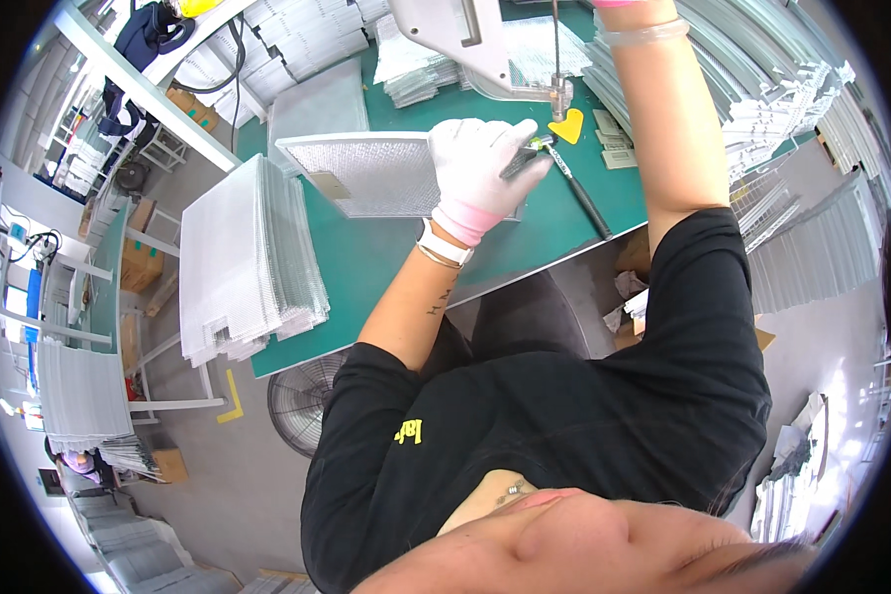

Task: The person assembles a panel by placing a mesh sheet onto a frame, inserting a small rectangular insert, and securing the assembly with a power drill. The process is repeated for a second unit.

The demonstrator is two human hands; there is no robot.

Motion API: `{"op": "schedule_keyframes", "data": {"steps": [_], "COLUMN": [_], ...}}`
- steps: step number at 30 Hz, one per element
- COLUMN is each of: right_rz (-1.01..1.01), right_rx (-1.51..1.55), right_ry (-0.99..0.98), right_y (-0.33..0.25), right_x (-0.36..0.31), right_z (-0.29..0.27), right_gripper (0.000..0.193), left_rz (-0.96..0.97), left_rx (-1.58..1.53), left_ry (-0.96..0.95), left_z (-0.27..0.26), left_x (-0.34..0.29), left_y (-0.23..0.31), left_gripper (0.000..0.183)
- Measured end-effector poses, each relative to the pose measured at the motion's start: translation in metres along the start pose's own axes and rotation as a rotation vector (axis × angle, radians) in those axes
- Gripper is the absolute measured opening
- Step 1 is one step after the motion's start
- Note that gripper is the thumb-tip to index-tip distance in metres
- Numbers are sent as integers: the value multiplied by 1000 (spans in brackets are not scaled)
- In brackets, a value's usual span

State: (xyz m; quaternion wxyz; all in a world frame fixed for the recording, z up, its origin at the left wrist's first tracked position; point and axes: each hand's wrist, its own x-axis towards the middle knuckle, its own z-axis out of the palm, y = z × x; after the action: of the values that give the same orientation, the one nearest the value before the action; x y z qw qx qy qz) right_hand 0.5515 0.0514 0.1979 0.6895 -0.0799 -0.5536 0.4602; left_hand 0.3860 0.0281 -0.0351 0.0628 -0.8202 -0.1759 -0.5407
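My left hand (pixel 480 173), in a white glove with a pink cuff, is closed round the right end of a framed silver mesh panel (pixel 376 173). This panel stands tilted on its edge on the green tabletop (pixel 366 267). Just beyond the hand is a light grey machine arm (pixel 465 45) with a vertical rod and a metal tip (pixel 559 94). A hammer (pixel 582 193) with a dark handle lies to the right of the hand. My right arm reaches up past the top edge; only the pink glove cuff (pixel 629 3) shows, and the fingers are out of sight.
A tall stack of mesh panels (pixel 243 257) stands at the table's left. Further mesh sheets (pixel 411 64) lie at the back. More long panels (pixel 742 89) pile up at the right. A yellow heart-shaped piece (pixel 567 127) lies near the machine tip. A floor fan (pixel 302 404) stands below.
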Motion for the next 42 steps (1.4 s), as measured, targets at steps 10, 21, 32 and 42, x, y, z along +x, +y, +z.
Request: {"op": "schedule_keyframes", "data": {"steps": [10, 21, 32, 42], "right_rz": [-309, -398, -592, 329], "right_rx": [-743, -1275, -1497, -1602], "right_ry": [-20, 47, 145, -478], "right_y": [0, -37, 72, 200], "right_x": [15, 14, -186, -191], "right_z": [-20, -26, -90, -179], "right_gripper": [49, 59, 23, 8], "left_rz": [-214, 30, 6, -28], "left_rx": [-310, -190, 183, 169], "left_ry": [-402, -462, -105, -159], "left_z": [-36, -29, -34, -11], "left_x": [29, 39, -22, -3], "left_y": [10, 0, 48, 14], "left_gripper": [7, 12, 31, 27]}}
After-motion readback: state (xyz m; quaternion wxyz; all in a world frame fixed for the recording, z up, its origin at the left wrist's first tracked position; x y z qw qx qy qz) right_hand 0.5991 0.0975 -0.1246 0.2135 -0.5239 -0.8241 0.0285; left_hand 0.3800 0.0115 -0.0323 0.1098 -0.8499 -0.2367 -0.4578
